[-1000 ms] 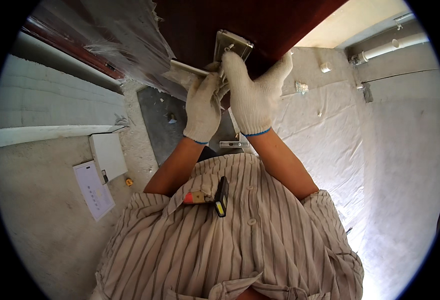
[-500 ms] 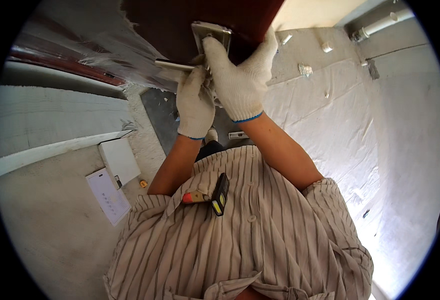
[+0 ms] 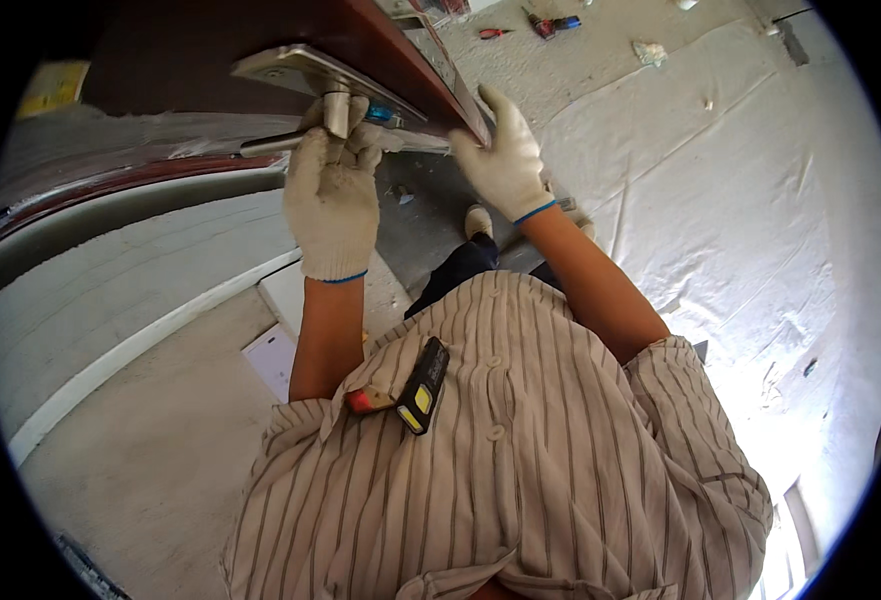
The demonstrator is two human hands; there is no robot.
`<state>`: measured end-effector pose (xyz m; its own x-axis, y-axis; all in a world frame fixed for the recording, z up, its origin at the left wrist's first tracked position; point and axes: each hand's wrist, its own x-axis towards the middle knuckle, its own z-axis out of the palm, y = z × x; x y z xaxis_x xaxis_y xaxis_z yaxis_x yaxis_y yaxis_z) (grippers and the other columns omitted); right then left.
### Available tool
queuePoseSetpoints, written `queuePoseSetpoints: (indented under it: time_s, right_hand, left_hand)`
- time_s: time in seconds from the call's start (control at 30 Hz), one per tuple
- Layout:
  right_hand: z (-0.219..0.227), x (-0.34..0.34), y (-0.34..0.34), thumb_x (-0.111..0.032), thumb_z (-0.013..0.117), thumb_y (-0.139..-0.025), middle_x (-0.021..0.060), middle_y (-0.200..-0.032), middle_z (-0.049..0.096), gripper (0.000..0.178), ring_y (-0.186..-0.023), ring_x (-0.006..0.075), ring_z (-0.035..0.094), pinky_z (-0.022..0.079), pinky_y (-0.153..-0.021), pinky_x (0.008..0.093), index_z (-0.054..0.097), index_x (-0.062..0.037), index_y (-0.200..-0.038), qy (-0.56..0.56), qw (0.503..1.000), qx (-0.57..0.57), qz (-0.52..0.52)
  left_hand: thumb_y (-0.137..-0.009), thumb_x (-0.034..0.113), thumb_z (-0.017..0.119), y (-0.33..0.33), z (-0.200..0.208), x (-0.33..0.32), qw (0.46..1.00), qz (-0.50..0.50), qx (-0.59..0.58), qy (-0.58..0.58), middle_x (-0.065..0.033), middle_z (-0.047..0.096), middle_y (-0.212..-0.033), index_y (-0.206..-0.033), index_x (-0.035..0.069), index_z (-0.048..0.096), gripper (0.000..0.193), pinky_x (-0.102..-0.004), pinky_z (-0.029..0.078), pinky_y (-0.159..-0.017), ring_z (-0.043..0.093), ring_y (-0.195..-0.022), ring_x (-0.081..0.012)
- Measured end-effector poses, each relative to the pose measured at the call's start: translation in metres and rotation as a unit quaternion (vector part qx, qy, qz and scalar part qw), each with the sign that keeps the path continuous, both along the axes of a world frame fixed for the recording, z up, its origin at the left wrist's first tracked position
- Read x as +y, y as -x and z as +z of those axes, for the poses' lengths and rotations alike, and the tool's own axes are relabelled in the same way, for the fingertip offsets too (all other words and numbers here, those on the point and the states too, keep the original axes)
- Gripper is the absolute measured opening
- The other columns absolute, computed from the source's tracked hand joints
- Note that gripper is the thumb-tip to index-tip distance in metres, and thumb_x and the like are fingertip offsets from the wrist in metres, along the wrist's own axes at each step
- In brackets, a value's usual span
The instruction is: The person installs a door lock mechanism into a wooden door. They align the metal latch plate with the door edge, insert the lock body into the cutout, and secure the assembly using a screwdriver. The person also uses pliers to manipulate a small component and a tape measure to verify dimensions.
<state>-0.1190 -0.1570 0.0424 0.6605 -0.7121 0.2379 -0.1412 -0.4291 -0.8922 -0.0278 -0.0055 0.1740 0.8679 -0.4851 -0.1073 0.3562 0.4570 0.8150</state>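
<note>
A dark red-brown door (image 3: 175, 50) stands in front of me, partly wrapped in clear film. On its face is a metal door handle (image 3: 335, 112), with a long backplate and a lever pointing left. My left hand (image 3: 335, 205), in a white knit glove, has its fingers wrapped around the handle near the neck. Something small and blue shows just beyond those fingers. My right hand (image 3: 505, 155), gloved alike, is beside the door's edge, thumb against it and forefinger stretched out. A metal lock faceplate (image 3: 435, 55) runs along that edge.
On the floor beyond lie a red-and-black power drill (image 3: 543, 25) and a red-handled tool (image 3: 493, 34). A pale sheet (image 3: 700, 200) covers the floor to the right. A flat white box (image 3: 282, 290) lies at left, beside a printed sheet (image 3: 268, 358).
My right hand has left the handle and moved right to the door's edge. My left hand remains at the handle. The view has shifted, and the lock faceplate and drill now show.
</note>
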Motion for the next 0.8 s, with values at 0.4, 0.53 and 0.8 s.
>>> queuePoseSetpoints:
  time_s: [0.4,0.53,0.8]
  right_hand:
    - [-0.025,0.022,-0.063,-0.036,0.097,-0.066,0.0199,-0.133,0.056,0.097,-0.125,0.0391,0.054,0.049,-0.103,0.0472,0.046,-0.0028,-0.141,0.069,0.982,-0.135,-0.110]
    - [-0.043,0.018,-0.071,-0.035,0.099,-0.064,0.0184,-0.125,0.060,0.091,-0.117,0.0374,0.058,0.051,-0.098,0.0462,0.050,-0.0027,-0.133,0.085,0.976,-0.147,-0.137]
    - [-0.035,0.014,-0.062,-0.037,0.098,-0.063,0.0140,-0.102,0.061,0.067,-0.099,0.0351,0.061,0.053,-0.084,0.0446,0.058,-0.0041,-0.107,0.028,0.987,-0.105,-0.115]
  left_hand:
    - [-0.094,0.024,0.068,-0.017,0.002,-0.008,0.998,-0.034,0.042,0.032,-0.0164,0.068,-0.126,-0.127,0.003,0.066,0.040,-0.0315,0.038,-0.071,0.046,-0.085,-0.0165]
    - [-0.094,0.024,0.067,-0.017,0.007,-0.017,0.999,-0.027,0.029,0.004,-0.0158,0.068,-0.125,-0.125,0.002,0.067,0.038,-0.0315,0.041,-0.073,0.049,-0.089,-0.0173]
    - [-0.097,0.029,0.063,-0.011,0.003,-0.013,1.000,-0.018,0.009,-0.023,-0.0162,0.067,-0.121,-0.124,0.004,0.067,0.036,-0.0401,0.050,-0.093,0.061,-0.111,-0.0273]
